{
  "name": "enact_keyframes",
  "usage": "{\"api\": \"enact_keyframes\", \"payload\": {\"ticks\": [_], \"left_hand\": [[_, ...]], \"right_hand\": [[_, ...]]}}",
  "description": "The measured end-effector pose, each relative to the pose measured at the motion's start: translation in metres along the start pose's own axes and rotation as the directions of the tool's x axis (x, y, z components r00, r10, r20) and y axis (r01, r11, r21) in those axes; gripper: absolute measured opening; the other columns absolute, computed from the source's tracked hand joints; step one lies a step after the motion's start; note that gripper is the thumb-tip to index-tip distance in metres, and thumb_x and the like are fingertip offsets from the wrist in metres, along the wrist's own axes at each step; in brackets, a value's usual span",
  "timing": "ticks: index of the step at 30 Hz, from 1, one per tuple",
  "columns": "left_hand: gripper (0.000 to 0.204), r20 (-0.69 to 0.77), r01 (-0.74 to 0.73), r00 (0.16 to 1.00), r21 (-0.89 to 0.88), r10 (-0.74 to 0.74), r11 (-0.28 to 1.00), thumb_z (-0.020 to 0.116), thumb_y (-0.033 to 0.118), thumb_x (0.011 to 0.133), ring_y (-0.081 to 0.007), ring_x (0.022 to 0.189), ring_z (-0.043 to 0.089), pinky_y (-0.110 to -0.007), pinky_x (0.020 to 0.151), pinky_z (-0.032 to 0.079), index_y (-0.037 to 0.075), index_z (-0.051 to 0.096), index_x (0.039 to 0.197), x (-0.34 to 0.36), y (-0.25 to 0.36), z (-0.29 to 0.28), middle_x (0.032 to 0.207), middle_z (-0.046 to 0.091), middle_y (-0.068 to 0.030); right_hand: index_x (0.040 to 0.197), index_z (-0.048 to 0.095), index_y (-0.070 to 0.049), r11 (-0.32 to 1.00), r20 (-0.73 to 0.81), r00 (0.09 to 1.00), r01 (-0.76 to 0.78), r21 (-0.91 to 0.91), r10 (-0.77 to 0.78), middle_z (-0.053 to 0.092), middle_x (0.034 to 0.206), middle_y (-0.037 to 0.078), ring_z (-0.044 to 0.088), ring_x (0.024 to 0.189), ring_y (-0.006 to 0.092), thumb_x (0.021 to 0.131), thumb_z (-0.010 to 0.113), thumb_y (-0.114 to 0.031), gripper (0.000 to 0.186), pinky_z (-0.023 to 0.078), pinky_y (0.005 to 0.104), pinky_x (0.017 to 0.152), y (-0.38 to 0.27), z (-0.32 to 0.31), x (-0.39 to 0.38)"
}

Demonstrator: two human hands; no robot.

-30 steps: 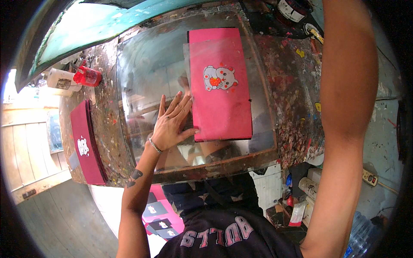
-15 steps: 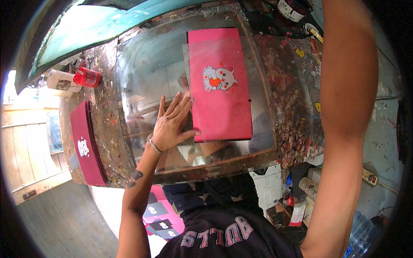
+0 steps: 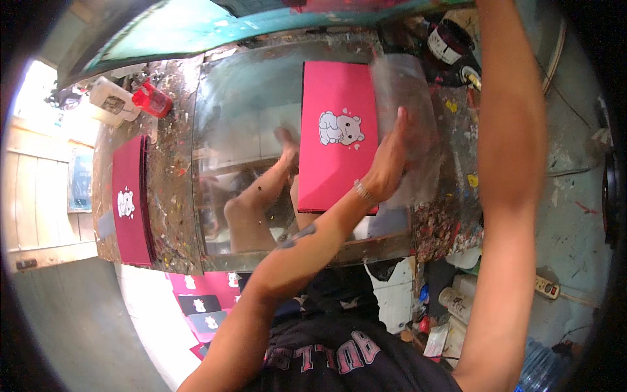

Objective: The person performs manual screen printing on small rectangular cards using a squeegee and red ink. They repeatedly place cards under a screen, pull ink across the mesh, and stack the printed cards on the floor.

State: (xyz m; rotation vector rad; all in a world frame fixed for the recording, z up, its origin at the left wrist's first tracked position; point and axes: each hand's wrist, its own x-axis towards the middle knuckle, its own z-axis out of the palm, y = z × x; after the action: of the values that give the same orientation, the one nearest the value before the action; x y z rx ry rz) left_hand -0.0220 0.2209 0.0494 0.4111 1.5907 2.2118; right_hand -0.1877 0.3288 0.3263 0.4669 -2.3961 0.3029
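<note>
Head view: left hand [image 3: 390, 157], fingers together and flat, has moved from the pink card's [image 3: 336, 130] left edge to its right edge on the glass worktop [image 3: 241, 111]. Right arm reaches upward; its hand is out of view.

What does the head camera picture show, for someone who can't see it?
A person's left hand rests flat at the right edge of a pink sheet printed with a white cartoon animal, lying on a glass table. The right arm reaches up out of the picture. A stack of pink sheets lies to the left.
</note>
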Motion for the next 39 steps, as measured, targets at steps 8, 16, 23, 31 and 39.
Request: {"api": "enact_keyframes", "payload": {"ticks": [8, 16, 23, 31, 39], "left_hand": [[0.092, 0.012, -0.057, 0.835, 0.996, 0.55, 0.065, 0.087, 0.036, 0.074, -0.0462, 0.129, 0.05, -0.047, 0.112, 0.039, -0.009, 0.043, 0.141, -0.062, 0.183, -0.112, 0.136, 0.052, -0.0282], [0.055, 0.157, -0.142, 0.983, 0.98, 0.101, -0.142, 0.082, 0.04, 0.077, -0.0307, 0.109, 0.061, -0.042, 0.093, 0.048, -0.001, 0.062, 0.107, -0.115, 0.046, -0.168, 0.108, 0.064, -0.0148], [0.03, 0.103, -0.106, 0.994, 0.952, -0.025, -0.286, 0.066, 0.02, 0.085, -0.0314, 0.102, 0.064, -0.045, 0.085, 0.052, 0.0, 0.06, 0.107, -0.119, -0.004, -0.185, 0.108, 0.064, -0.0153], [0.044, 0.048, -0.056, 0.995, 0.993, -0.083, -0.103, 0.083, 0.029, 0.079, -0.0334, 0.103, 0.066, -0.045, 0.086, 0.054, 0.003, 0.058, 0.105, -0.114, 0.038, -0.163, 0.101, 0.066, -0.0142], [0.041, 0.045, -0.053, 0.995, 0.995, -0.087, -0.085, 0.082, 0.028, 0.077, -0.031, 0.098, 0.064, -0.045, 0.08, 0.053, 0.005, 0.057, 0.1, -0.117, 0.036, -0.168, 0.099, 0.063, -0.0109]], "right_hand": [[0.089, 0.064, -0.004, 0.978, -0.179, 0.972, 0.123, -0.169, -0.153, 0.066, 0.085, 0.018, 0.064, 0.084, 0.0417, 0.086, 0.059, -0.072, 0.068, 0.048, 0.0541, 0.074, -0.045, 0.037, -0.126], [0.107, 0.066, 0.0, 0.991, 0.152, 0.981, 0.109, 0.073, -0.119, 0.067, 0.099, 0.018, 0.064, 0.094, 0.0336, 0.073, 0.069, -0.029, 0.045, 0.041, 0.0498, 0.097, -0.093, 0.086, -0.338], [0.142, 0.052, -0.002, 0.994, 0.546, 0.835, -0.1, 0.04, 0.062, 0.062, 0.131, 0.019, 0.054, 0.128, 0.035, 0.084, 0.063, -0.021, 0.062, 0.023, 0.0666, 0.119, -0.057, 0.133, -0.291], [0.104, 0.067, -0.003, 0.964, 0.569, 0.822, -0.169, 0.207, 0.022, 0.072, 0.095, 0.018, 0.068, 0.097, 0.0383, 0.073, 0.061, 0.001, 0.032, 0.034, 0.0503, 0.092, -0.052, 0.112, -0.265], [0.108, 0.065, -0.007, 0.999, 0.299, 0.954, 0.023, -0.039, -0.01, 0.067, 0.095, 0.009, 0.064, 0.098, 0.0274, 0.081, 0.06, -0.001, 0.028, 0.035, 0.0497, 0.097, -0.051, 0.149, -0.284]]}}
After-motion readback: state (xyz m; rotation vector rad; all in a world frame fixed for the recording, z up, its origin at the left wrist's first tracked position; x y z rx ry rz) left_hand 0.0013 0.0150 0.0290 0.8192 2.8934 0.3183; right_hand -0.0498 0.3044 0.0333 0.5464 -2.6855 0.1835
